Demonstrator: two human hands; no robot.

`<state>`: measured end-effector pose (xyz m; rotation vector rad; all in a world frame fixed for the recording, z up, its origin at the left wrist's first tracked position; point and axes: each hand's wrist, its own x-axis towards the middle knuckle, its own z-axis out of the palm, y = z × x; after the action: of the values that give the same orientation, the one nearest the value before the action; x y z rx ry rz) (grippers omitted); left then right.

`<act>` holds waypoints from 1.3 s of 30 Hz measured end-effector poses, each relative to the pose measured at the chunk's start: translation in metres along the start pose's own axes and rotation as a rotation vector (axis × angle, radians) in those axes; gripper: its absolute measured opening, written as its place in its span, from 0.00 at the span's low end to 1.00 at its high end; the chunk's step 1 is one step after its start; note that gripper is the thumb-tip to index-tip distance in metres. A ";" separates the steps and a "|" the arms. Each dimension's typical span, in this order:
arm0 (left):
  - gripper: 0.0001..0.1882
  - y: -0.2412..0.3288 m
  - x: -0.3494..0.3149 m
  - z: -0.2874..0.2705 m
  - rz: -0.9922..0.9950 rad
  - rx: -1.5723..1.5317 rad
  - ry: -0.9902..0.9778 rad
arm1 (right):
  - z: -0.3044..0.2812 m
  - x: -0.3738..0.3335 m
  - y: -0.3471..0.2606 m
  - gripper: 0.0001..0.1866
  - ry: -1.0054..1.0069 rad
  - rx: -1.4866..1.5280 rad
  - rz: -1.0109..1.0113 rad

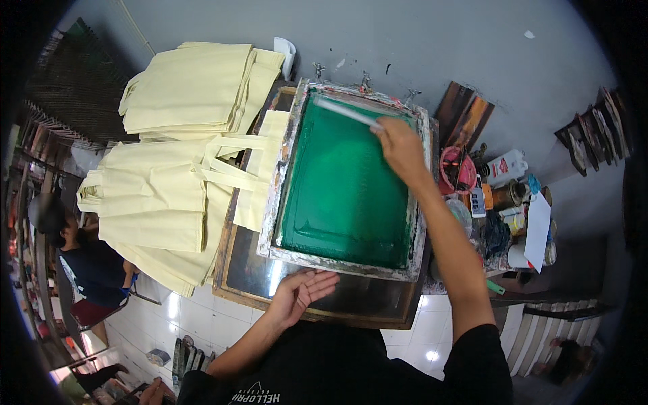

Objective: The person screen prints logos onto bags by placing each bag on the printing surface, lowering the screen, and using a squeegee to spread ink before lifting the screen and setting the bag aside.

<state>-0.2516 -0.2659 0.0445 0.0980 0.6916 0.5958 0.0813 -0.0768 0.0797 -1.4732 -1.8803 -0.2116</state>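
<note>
A screen printing frame [337, 264] with green mesh [345, 182] lies on the dark-topped table in front of me. My right hand [399, 147] grips a pale squeegee [345, 113] near its right end, at the far side of the mesh. The squeegee slants, its left end farther away. Just off the frame's near edge, my left hand [304, 295] is palm up with its fingers stretched out, holding nothing; whether it touches the frame is unclear. A cream tote bag [251, 202] is partly hidden under the frame's left side, its handles stretching left.
Stacks of cream bags [192, 88] and more loose bags [152, 199] lie on the left. At right stand a pink bucket [457, 170], a phone [478, 197], a white bottle [507, 166] and several cans. Metal clamps [365, 82] line the far edge. A seated person [94, 263] is at far left.
</note>
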 end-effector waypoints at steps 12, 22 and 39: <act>0.17 0.029 -0.021 -0.065 0.646 0.952 0.363 | 0.018 0.081 0.043 0.20 -0.462 -0.114 0.244; 0.22 0.025 -0.020 -0.057 0.728 1.000 0.382 | 0.048 0.105 0.046 0.35 -0.516 -0.272 0.072; 0.24 0.024 -0.018 -0.054 0.751 0.972 0.421 | 0.054 0.038 -0.033 0.26 -0.375 0.292 -0.786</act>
<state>-0.3084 -0.2619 0.0196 1.2043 1.3274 0.9583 0.0248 -0.0293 0.0744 -0.5455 -2.5939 -0.0136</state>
